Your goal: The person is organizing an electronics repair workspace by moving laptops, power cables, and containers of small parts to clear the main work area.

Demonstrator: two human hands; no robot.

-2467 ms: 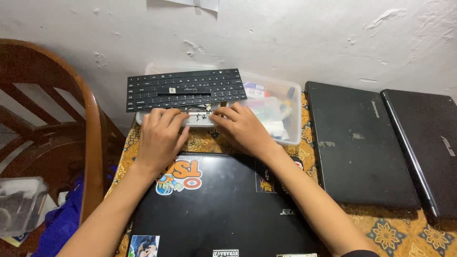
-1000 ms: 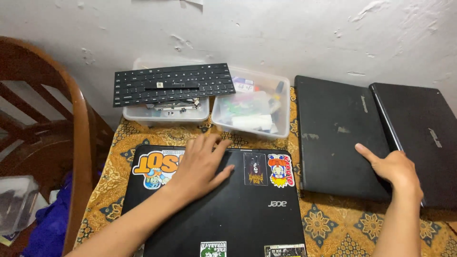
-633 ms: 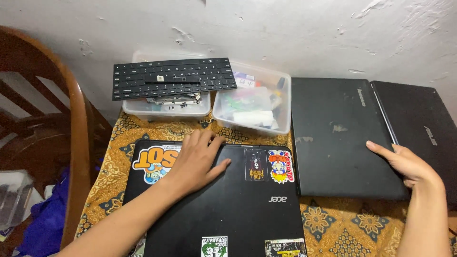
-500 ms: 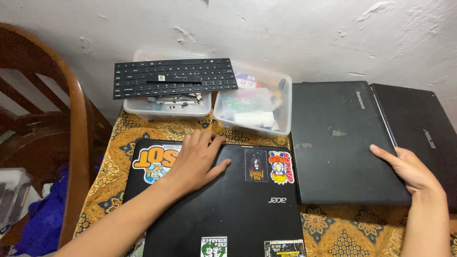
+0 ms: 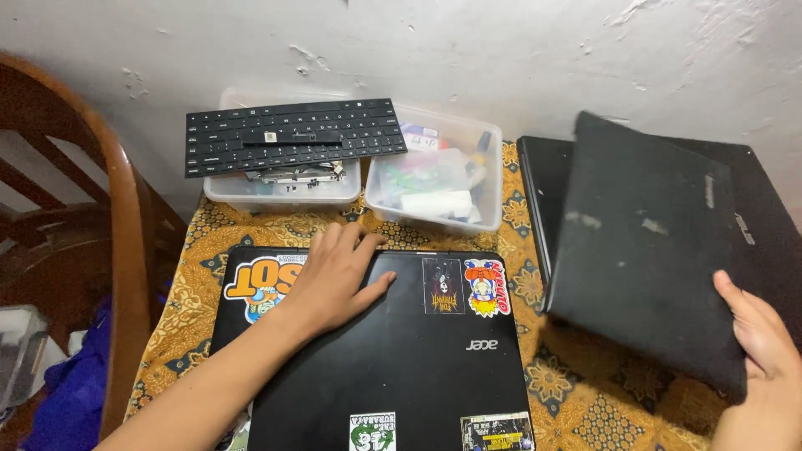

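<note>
We rest our flat, open left hand point(image 5: 338, 280) on the sticker laptop point(image 5: 376, 351) while our right hand point(image 5: 764, 367) grips and lifts the dark laptop point(image 5: 647, 250) on the right, which we judge needs a firm hold next.

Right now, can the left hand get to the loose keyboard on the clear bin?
Probably yes. The left hand lies flat on the stickered laptop, and only bare patterned cloth separates it from the keyboard lying across the clear bin; nothing blocks it.

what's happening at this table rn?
A person sits at a table with a patterned cloth. The left hand lies flat on a closed black laptop with stickers. The right hand grips the edge of a plain black laptop, tilted up over another dark one. A loose keyboard rests across a plastic box.
</note>
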